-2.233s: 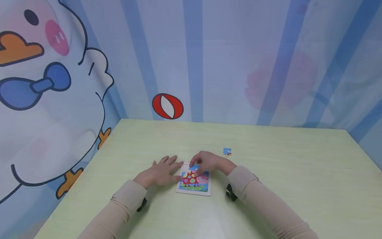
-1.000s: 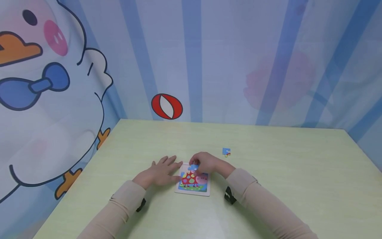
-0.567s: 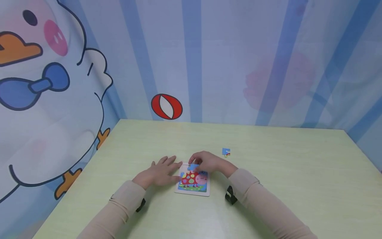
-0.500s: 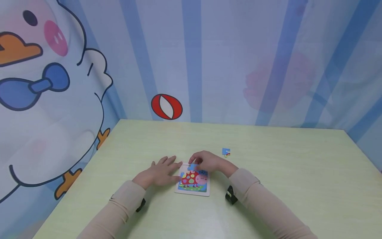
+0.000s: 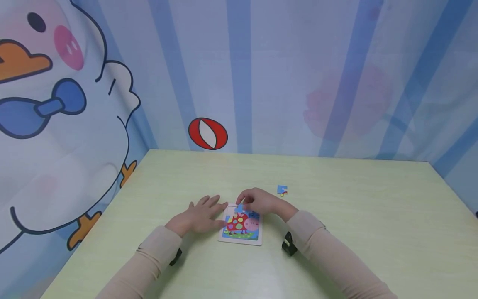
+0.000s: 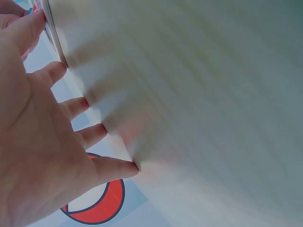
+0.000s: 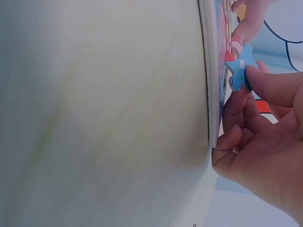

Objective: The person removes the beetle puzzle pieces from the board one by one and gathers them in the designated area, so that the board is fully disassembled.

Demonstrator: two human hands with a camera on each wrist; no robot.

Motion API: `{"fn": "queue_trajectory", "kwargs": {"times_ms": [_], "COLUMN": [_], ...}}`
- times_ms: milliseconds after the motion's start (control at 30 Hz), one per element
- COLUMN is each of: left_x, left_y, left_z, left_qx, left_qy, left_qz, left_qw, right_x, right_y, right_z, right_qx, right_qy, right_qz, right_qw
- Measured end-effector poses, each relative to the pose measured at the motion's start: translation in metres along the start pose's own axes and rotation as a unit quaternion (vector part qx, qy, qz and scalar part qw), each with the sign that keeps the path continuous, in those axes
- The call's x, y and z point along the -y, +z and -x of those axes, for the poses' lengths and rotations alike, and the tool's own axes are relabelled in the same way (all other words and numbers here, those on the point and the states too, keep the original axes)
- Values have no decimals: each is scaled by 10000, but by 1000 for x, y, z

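A framed jigsaw puzzle (image 5: 239,242) with a red spotted figure and a pink face lies on the table. My right hand (image 5: 262,201) is over its upper part and pinches a blue puzzle piece (image 7: 242,67) between thumb and fingers. In the right wrist view that piece is tilted above the puzzle, with a bit of red and pink at one end. Spread out at the puzzle's left side, my left hand (image 5: 199,216) has its thumb and index finger touching the frame's edge. Its other fingertips (image 6: 105,127) rest on the table.
A loose blue puzzle piece (image 5: 281,189) lies behind and to the right of the puzzle. The pale table (image 5: 354,216) ends at a printed curtain (image 5: 284,83) with a duck and a red-and-white ball. Black straps show under both cuffs.
My right hand has tilted and lifted the pinched blue piece slightly, so more dark blue shows beneath it at the puzzle's upper right. The left hand keeps its place.
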State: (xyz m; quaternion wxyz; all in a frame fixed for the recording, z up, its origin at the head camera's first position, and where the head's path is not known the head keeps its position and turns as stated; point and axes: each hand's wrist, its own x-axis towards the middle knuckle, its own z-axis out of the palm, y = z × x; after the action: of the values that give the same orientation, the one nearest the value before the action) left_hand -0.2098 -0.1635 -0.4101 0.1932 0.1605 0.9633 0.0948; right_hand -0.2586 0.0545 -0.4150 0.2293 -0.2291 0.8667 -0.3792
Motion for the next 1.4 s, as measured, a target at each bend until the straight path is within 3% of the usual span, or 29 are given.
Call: {"fn": "queue_trajectory", "kwargs": {"times_ms": [433,933,1400], "left_x": [0,2,4], "left_y": [1,3,3], "left_z": [0,-1,-2], "left_qx": [26,-30,-4], "left_qy": [-74,-7,1], "left_qz": [-11,71,90], "left_qw": [10000,10000,10000], "right_x": [-7,-37,-68], "right_y": [-18,-78,-122], "right_z": [6,33,56], "right_qx": [-214,-459,-615], "right_qy": [-178,-288,68], "right_qz": [160,31,143], "right_qw": [9995,9985,9980]}}
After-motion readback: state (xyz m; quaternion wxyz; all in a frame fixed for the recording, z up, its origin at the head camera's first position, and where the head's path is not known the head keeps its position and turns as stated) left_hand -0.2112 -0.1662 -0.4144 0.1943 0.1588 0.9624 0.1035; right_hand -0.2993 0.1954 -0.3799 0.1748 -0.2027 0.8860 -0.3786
